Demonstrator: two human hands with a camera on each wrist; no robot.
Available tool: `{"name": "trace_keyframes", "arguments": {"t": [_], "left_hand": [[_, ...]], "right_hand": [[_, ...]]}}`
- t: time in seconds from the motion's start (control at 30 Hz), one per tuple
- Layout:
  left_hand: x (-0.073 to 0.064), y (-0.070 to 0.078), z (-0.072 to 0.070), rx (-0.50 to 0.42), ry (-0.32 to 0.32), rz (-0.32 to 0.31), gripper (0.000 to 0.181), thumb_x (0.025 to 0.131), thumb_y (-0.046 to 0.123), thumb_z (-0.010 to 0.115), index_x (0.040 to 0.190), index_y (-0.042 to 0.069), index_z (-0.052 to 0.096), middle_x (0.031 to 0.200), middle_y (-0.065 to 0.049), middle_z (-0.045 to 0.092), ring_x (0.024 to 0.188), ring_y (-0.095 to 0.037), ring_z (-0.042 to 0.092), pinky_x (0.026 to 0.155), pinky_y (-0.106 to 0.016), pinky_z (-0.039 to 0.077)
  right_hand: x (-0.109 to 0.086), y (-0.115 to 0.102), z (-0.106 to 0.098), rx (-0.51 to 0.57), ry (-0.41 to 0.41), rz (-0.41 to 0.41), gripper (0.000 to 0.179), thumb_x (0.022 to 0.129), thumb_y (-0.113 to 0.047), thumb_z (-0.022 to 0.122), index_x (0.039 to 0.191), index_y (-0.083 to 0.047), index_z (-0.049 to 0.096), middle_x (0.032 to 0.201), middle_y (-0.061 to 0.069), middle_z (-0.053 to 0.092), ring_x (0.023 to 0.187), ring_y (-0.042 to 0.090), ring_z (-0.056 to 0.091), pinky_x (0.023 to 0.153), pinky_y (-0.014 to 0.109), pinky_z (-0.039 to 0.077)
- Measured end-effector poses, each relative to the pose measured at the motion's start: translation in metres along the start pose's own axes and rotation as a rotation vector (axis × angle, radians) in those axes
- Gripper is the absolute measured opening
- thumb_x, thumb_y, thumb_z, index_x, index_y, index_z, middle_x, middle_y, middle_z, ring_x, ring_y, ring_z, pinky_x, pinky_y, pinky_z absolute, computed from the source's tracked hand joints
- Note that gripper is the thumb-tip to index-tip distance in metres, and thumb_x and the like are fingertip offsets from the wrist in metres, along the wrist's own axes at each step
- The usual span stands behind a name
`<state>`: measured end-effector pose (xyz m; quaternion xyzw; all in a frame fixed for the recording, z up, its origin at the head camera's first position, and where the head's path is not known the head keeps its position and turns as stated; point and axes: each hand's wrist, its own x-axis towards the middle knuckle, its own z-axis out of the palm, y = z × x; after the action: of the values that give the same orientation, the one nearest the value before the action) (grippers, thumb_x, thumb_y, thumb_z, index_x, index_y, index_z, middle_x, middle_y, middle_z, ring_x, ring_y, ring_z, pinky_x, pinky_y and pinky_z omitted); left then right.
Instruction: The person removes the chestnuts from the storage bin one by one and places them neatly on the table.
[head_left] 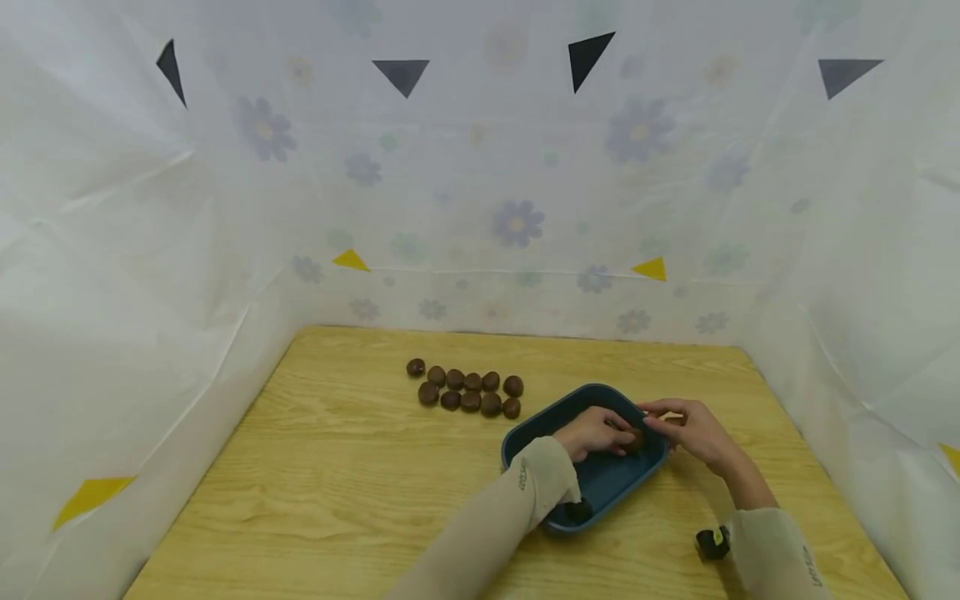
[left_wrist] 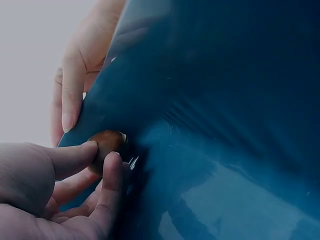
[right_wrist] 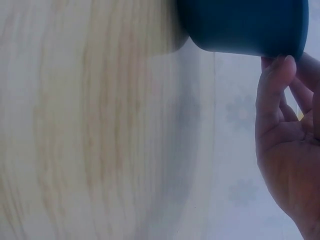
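Pinching a chestnut (left_wrist: 106, 142) inside the blue tray (head_left: 600, 483) with my left hand (head_left: 592, 433)

My left thumb and forefinger curl round the brown chestnut, low against the tray's inner wall at about 3 o'clock from the tray's middle, while my right hand (head_left: 693, 429) grips the tray's rim from outside at that same edge, fingers bent over the lip. The tray sits on the wooden counter (head_left: 337, 483), right of centre and close to me. A cluster of chestnuts (head_left: 468, 392) lies in two rows on the counter at about 10 o'clock from the tray, near it but apart. A small black object (head_left: 712, 542) shows by my right sleeve, too small to tell what it is
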<state>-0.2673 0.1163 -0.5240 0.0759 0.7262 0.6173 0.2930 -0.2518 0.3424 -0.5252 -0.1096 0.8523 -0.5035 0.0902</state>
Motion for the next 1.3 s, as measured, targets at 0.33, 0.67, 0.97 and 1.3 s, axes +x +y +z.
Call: {"name": "trace_keyframes", "arguments": {"t": [0.33, 0.67, 0.97, 1.3], "left_hand": [[-0.002, 0.005, -0.001, -0.021, -0.015, 0.009, 0.013, 0.099, 0.007, 0.070, 0.111, 0.002, 0.075, 0.099, -0.005, 0.072, 0.084, -0.021, 0.072, 0.082, -0.038, 0.063], [-0.011, 0.013, -0.008, -0.022, -0.013, 0.047, 0.016, 0.100, 0.007, 0.069, 0.114, 0.001, 0.074, 0.099, -0.005, 0.072, 0.086, -0.022, 0.073, 0.082, -0.038, 0.063], [-0.017, 0.021, -0.020, -0.012, -0.016, 0.085, 0.018, 0.102, 0.009, 0.067, 0.118, 0.003, 0.073, 0.100, -0.005, 0.071, 0.101, -0.034, 0.073, 0.095, -0.047, 0.061], [-0.032, 0.029, -0.040, -0.005, -0.014, 0.135, 0.024, 0.104, 0.011, 0.064, 0.126, 0.004, 0.069, 0.106, -0.006, 0.069, 0.106, -0.037, 0.072, 0.104, -0.051, 0.056]], "right_hand": [[0.001, 0.000, 0.001, 0.000, -0.005, -0.004, 0.042, 0.103, -0.027, 0.067, 0.137, -0.002, 0.065, 0.112, 0.020, 0.068, 0.060, 0.038, 0.056, 0.054, 0.045, 0.057], [0.000, -0.001, 0.001, -0.002, -0.009, -0.017, 0.041, 0.104, -0.028, 0.066, 0.136, -0.003, 0.066, 0.114, 0.021, 0.066, 0.060, 0.035, 0.056, 0.054, 0.044, 0.058], [0.000, -0.004, 0.000, -0.015, 0.007, -0.008, 0.041, 0.104, -0.029, 0.066, 0.136, -0.004, 0.067, 0.124, 0.024, 0.065, 0.060, 0.038, 0.055, 0.054, 0.046, 0.058], [0.000, -0.003, 0.001, -0.011, 0.004, -0.004, 0.041, 0.103, -0.028, 0.067, 0.136, -0.004, 0.067, 0.126, 0.026, 0.063, 0.059, 0.029, 0.058, 0.054, 0.045, 0.058]]}}
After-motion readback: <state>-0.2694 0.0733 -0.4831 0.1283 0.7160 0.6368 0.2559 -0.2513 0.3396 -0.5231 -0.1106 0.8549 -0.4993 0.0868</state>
